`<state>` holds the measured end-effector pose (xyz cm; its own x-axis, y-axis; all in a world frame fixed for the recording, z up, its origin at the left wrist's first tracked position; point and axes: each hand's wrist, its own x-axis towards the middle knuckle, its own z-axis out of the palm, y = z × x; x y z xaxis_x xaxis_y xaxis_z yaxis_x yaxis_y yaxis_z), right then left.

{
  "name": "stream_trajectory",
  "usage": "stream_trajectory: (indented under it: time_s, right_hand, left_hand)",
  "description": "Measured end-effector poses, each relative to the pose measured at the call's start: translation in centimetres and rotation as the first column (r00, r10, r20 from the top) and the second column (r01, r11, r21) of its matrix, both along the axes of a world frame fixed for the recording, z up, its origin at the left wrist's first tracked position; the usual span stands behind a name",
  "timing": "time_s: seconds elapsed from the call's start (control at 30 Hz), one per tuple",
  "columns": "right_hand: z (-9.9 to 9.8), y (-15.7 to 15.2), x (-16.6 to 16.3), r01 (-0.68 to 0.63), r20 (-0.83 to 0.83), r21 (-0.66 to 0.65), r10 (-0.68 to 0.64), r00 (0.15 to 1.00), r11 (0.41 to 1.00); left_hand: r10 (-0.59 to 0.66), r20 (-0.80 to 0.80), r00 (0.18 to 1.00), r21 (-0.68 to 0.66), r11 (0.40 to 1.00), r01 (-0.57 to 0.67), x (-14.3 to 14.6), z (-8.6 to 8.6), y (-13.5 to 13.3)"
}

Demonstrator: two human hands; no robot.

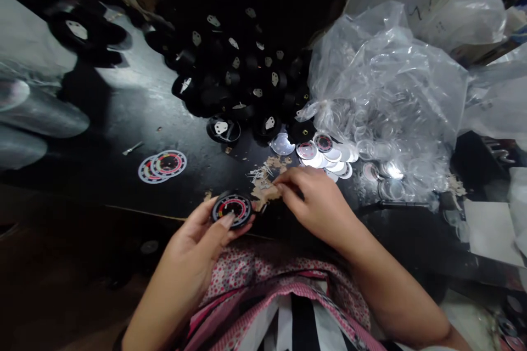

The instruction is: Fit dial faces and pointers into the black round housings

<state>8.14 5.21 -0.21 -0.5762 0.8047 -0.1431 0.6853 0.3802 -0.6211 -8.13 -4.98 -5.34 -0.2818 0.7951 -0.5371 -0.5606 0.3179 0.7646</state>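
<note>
My left hand (197, 244) holds a round black gauge (233, 209) with a red and white dial, fingers curled around its rim, thumb on its lower edge. My right hand (317, 197) reaches over the black table's near edge, fingertips pinched down on a small heap of thin metal needles (259, 174) lying on a worn, chipped patch of the tabletop. What the fingertips hold, if anything, is too small to make out.
A pile of black round housings (242, 77) fills the table's back. Two printed dial faces (162, 165) lie at the left. Clear round covers (325, 151) spill from a crumpled plastic bag (387, 98) at the right. Grey rolls (28, 115) sit far left.
</note>
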Motion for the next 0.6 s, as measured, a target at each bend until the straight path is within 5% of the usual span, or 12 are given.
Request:
stream_trajectory:
  time_s: [0.1,0.23,0.6]
  right_hand:
    - [-0.7,0.6,-1.7,-0.024,0.273,0.200,-0.032,0.962,0.979]
    - [-1.6,0.7,-3.1,-0.078,0.358,0.302,-0.037,0.933,0.950]
    - [-0.6,0.3,-1.8,0.014,0.076,0.091,-0.021,0.997,0.996]
  left_hand:
    - [0.055,0.065,0.996,0.009,0.998,-0.056,0.3,0.9,0.7]
    - [0.070,0.139,0.988,0.050,0.996,-0.078,0.6,1.3,1.3]
    - [0.099,0.196,0.976,0.163,0.978,-0.132,2.1,1.2,2.7]
